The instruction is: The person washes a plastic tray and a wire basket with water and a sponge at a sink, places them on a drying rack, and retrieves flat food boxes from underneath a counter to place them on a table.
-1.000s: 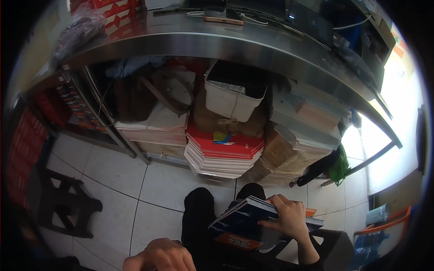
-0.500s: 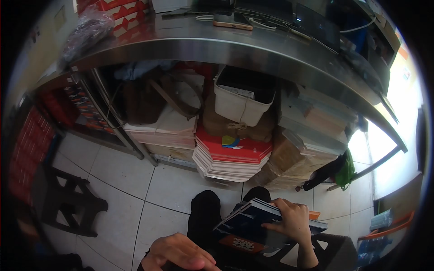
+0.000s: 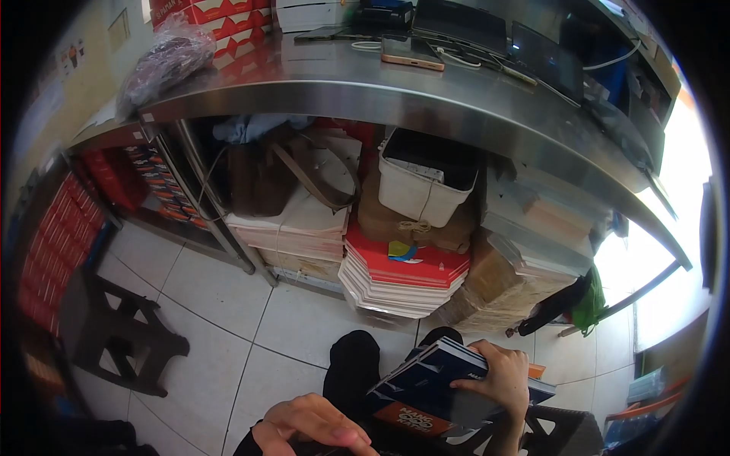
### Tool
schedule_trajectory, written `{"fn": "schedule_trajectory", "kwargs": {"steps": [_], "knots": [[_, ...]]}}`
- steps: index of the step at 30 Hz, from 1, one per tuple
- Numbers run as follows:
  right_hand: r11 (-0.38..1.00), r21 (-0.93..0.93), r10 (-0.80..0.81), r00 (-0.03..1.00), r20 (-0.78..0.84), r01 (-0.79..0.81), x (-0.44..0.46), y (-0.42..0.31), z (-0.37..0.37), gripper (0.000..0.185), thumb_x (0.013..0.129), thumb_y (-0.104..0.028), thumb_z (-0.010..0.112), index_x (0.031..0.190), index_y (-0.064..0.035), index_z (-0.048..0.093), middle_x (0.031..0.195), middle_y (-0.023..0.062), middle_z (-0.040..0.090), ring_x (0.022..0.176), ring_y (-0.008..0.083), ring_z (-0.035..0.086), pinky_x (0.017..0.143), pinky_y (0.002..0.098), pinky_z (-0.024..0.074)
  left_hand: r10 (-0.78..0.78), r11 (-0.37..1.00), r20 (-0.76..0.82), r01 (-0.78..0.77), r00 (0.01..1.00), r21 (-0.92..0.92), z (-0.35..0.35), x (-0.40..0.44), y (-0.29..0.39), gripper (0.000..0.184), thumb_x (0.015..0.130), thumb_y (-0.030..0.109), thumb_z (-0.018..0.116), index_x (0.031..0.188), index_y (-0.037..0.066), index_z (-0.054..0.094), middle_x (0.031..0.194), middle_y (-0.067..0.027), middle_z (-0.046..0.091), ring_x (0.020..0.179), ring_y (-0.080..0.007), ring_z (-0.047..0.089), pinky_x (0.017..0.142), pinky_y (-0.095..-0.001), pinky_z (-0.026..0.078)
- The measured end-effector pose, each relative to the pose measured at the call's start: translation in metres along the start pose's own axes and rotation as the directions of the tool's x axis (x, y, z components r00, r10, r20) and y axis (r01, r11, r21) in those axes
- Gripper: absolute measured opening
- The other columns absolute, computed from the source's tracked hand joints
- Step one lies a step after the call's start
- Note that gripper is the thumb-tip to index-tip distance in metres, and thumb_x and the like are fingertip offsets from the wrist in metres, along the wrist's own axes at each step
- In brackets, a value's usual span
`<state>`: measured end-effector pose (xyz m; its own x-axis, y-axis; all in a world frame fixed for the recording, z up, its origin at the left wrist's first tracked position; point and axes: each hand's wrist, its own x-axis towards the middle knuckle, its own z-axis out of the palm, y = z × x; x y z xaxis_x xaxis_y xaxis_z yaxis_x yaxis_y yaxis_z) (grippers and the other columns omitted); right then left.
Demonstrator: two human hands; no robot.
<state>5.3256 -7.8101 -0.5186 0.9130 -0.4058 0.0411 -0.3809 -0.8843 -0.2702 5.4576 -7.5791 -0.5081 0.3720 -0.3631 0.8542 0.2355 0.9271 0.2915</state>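
My right hand [image 3: 502, 377] grips the top edge of a stack of dark blue printed cardboard pieces [image 3: 426, 384], thumb in front and fingers behind. The stack has white edges and an orange panel with white lettering. It leans tilted by my knees. At the bottom edge, left of the stack, my left hand [image 3: 312, 427] has its fingers bent and pressed together. Whatever it may hold is hidden. Behind my right hand, an orange edge [image 3: 537, 371] shows past the stack. A dark plastic stool [image 3: 566, 432] is partly visible below it.
A steel table [image 3: 342, 80] carries a phone [image 3: 413, 53], cables and screens. Below it are a white bin [image 3: 418, 190], red-topped cardboard [image 3: 411, 266] and a wrapped carton [image 3: 487, 281]. Another dark stool [image 3: 122, 334] stands left on the tiled floor [image 3: 220, 296].
The camera view has tilted up slightly, so the scene sits lower and further right. My right hand still grips the stack, and my left hand keeps nearly the same bent pose.
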Motion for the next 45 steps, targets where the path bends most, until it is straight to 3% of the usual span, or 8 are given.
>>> {"fn": "schedule_trajectory", "kwargs": {"steps": [14,21,23,27,29,32,36,45], "knots": [[0.99,-0.107,0.11,0.984,0.139,-0.096,-0.011,-0.002,-0.002,0.064,0.044,-0.062,0.071,0.079,-0.0095,0.059,0.06,0.0082,0.059,0.06,0.0285,0.058,0.066,0.0358,0.0376,0.023,0.998,0.007,-0.023,1.0,0.053,0.01,0.0,0.001,0.036,0.082,0.022,0.051,0.117,0.016,0.045,0.125,-0.0281,0.036,0.071,-0.0456,0.059,0.051,-0.0404,0.054],[1.0,-0.015,-0.007,0.982,0.191,0.01,-0.017,0.004,-0.021,0.063,0.047,-0.062,0.07,0.081,-0.0098,0.058,0.061,0.011,0.059,0.064,0.0304,0.059,0.063,0.0379,0.0421,0.042,0.997,0.031,-0.044,0.999,0.065,0.023,0.01,0.0,0.037,0.082,0.021,0.052,0.117,0.014,0.043,0.124,-0.0284,0.036,0.074,-0.0466,0.058,0.053,-0.0409,0.054],[0.989,-0.007,-0.131,0.906,0.402,0.146,-0.01,0.015,-0.023,0.06,0.052,-0.06,0.069,0.087,-0.0118,0.058,0.062,0.0105,0.06,0.064,0.0301,0.06,0.062,0.0376,0.0454,0.054,0.998,0.014,-0.055,0.998,0.043,0.021,0.017,-0.005,0.036,0.083,0.019,0.052,0.117,0.013,0.043,0.124,-0.0294,0.035,0.078,-0.0471,0.057,0.055,-0.0414,0.054],[0.96,0.059,-0.26,0.796,0.547,0.273,0.02,0.041,0.007,0.056,0.057,-0.056,0.068,0.094,-0.0164,0.057,0.063,0.0092,0.06,0.06,0.0288,0.06,0.06,0.0364,0.0468,0.052,0.991,-0.097,-0.063,0.994,-0.117,-0.003,0.015,-0.031,0.033,0.085,0.016,0.049,0.116,0.006,0.041,0.124,-0.0322,0.031,0.087,-0.049,0.054,0.063,-0.0429,0.054],[0.969,0.166,-0.244,0.803,0.544,0.182,0.036,0.033,0.003,0.058,0.061,-0.031,0.073,0.105,-0.0012,0.051,0.075,0.0156,0.06,0.069,0.0298,0.057,0.063,0.0366,0.0448,-0.001,0.998,-0.102,-0.006,0.995,-0.068,-0.016,0.017,-0.035,0.033,0.086,0.015,0.048,0.116,0.005,0.04,0.124,-0.0332,0.03,0.087,-0.0492,0.053,0.065,-0.0432,0.053],[0.971,0.225,-0.21,0.727,0.653,0.078,0.057,0.036,-0.002,0.072,0.05,-0.037,0.078,0.107,-0.0012,0.05,0.076,0.0177,0.06,0.071,0.031,0.058,0.066,0.0389,0.0446,-0.058,0.996,-0.072,0.062,0.996,0.062,-0.016,0.055,-0.024,0.034,0.086,0.015,0.047,0.117,0.002,0.038,0.124,-0.0345,0.028,0.088,-0.0498,0.053,0.068,-0.0437,0.053],[0.919,0.366,-0.356,0.707,0.611,0.146,0.069,0.012,-0.054,0.071,0.052,-0.037,0.077,0.109,-0.0054,0.05,0.075,0.0169,0.061,0.069,0.0314,0.059,0.067,0.0393,0.045,-0.045,0.978,-0.076,0.06,0.996,0.2,0.014,0.125,0.017,0.034,0.087,0.015,0.046,0.117,0.002,0.039,0.124,-0.035,0.027,0.089,-0.0501,0.052,0.069,-0.0443,0.052],[0.909,0.328,-0.415,0.638,0.649,0.257,0.062,-0.136,-0.281,0.048,0.058,-0.027,0.069,0.1,-0.012,0.053,0.076,0.0197,0.059,0.072,0.037,0.057,0.065,0.0442,0.0441,-0.097,0.91,-0.095,0.127,0.991,0.395,0.126,0.31,0.173,0.038,0.087,0.017,0.046,0.122,0.003,0.039,0.129,-0.0337,0.021,0.088,-0.0514,0.052,0.071,-0.0462,0.051]]}}
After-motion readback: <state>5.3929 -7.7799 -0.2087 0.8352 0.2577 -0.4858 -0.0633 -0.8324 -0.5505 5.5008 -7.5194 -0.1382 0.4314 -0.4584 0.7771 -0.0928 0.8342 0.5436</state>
